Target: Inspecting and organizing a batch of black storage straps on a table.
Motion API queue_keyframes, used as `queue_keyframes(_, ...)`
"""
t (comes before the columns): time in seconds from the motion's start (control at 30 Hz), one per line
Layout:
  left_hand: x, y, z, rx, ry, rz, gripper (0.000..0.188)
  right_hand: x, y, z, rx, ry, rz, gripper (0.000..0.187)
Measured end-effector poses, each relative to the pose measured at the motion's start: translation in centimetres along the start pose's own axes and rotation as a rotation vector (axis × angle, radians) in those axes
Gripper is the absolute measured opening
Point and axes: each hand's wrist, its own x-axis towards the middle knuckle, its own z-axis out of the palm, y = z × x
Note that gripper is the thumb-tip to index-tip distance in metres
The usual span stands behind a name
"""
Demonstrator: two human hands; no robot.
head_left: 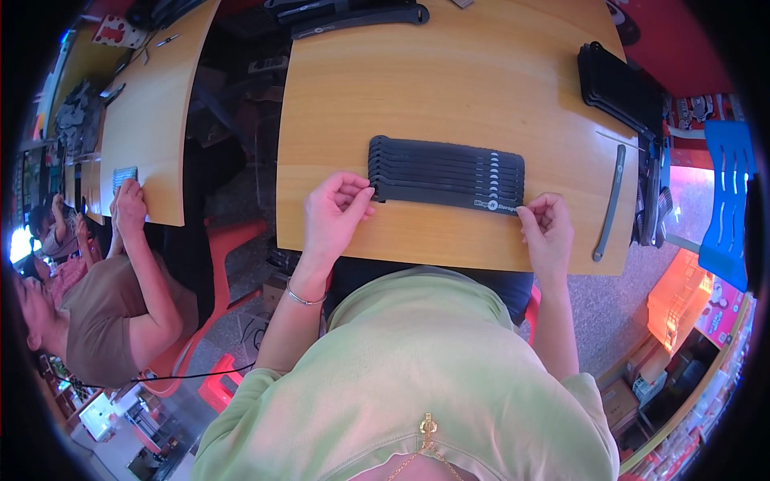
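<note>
Several dark grey storage straps lie overlapped in staggered rows on the wooden table, pale printed marks lined up toward their right ends. The strap closest to me is pinched at its left end, by the small loop, between the thumb and fingers of my left hand. At that same strap's right end, the thumb and index finger of my right hand are closed on the tip, other fingers curled. To the right of my right hand, a single grey strap lies lengthwise near the table's edge.
More dark straps lie at the table's far edge. A black stack sits at the far right corner. Beyond the right side stand an orange crate and a blue slotted plastic piece. A co-worker sits at another table on the left.
</note>
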Motion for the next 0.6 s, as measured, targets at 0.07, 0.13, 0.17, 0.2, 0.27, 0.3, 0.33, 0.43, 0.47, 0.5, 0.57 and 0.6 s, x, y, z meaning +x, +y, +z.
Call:
queue_keyframes(0.07, -0.01, 0.07, 0.06, -0.004, 0.005, -0.012, 0.008, 0.05, -0.07, -0.02, -0.006, 0.000, 0.003, 0.019)
queue_keyframes(0.13, 0.04, 0.01, 0.06, -0.002, 0.005, -0.008, 0.009, 0.09, -0.17, -0.04, -0.013, 0.001, 0.007, 0.019)
queue_keyframes(0.17, 0.08, -0.03, 0.08, -0.001, 0.005, -0.004, 0.009, 0.06, -0.22, -0.06, -0.017, 0.004, 0.004, 0.019)
queue_keyframes(0.2, 0.11, -0.10, 0.08, -0.001, 0.002, -0.004, 0.009, 0.04, -0.25, -0.07, -0.022, 0.007, 0.002, 0.019)
queue_keyframes(0.27, 0.16, -0.25, 0.10, -0.009, 0.014, -0.008, 0.008, 0.02, -0.21, 0.03, -0.018, 0.017, 0.000, 0.019)
queue_keyframes(0.3, 0.14, -0.29, 0.13, -0.010, 0.010, -0.007, 0.008, 0.02, -0.12, 0.06, -0.014, 0.023, -0.004, 0.019)
queue_keyframes(0.33, 0.09, -0.32, 0.13, -0.012, 0.017, -0.009, 0.008, 0.04, -0.02, 0.05, -0.014, 0.026, -0.003, 0.019)
queue_keyframes(0.43, 0.06, -0.25, 0.21, -0.002, 0.019, 0.001, 0.008, 0.02, 0.12, -0.07, -0.014, 0.010, -0.001, 0.019)
queue_keyframes(0.47, 0.06, -0.25, 0.19, 0.012, 0.023, 0.013, 0.008, 0.00, 0.21, -0.10, -0.019, 0.003, -0.020, 0.019)
queue_keyframes(0.5, 0.09, -0.27, 0.19, 0.013, 0.023, 0.013, 0.008, 0.00, 0.29, -0.10, -0.024, -0.003, -0.039, 0.018)
queue_keyframes(0.57, 0.11, -0.33, 0.24, -0.008, 0.029, 0.016, 0.008, 0.03, 0.42, -0.07, -0.026, 0.000, -0.043, 0.018)
queue_keyframes(0.6, 0.13, -0.36, 0.27, -0.007, 0.030, 0.016, 0.008, 0.05, 0.44, -0.07, -0.028, 0.004, -0.047, 0.018)
